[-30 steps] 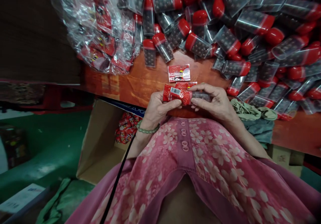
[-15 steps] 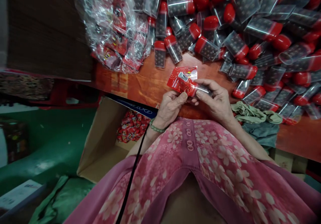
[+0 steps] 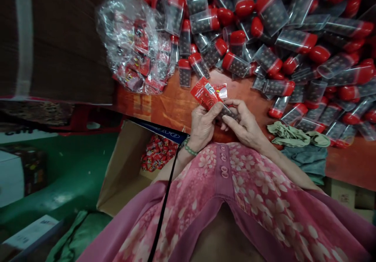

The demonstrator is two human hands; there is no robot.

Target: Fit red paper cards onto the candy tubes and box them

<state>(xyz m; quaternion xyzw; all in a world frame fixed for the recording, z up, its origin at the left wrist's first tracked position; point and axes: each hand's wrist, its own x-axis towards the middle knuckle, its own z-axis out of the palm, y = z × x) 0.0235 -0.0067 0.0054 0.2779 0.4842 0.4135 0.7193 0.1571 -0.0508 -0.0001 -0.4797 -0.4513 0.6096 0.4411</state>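
Close to my body, both hands meet over the table's front edge. My left hand point(image 3: 203, 125), with a green bead bracelet at the wrist, pinches a red printed card point(image 3: 206, 93) under its thumb. My right hand point(image 3: 243, 123) has its thumb and fingers closed around a small clear tube of dark beads point(image 3: 228, 112), which touches the card's lower right end. A second red printed piece point(image 3: 220, 90) shows behind the card. The lower fingers of both hands are partly hidden.
Many red-capped clear tubes point(image 3: 267, 60) are heaped at the back and right. A crinkled plastic bag point(image 3: 138, 46) lies back left. Left of my lap, a cardboard box point(image 3: 117, 168) holds red packets point(image 3: 158, 152). Folded cloths point(image 3: 304, 158) lie at the right edge.
The card has turned to a steeper slant, and the tube in my right hand has tilted more downward. My left thumb has shifted onto the card's lower end. The camera view has moved slightly.
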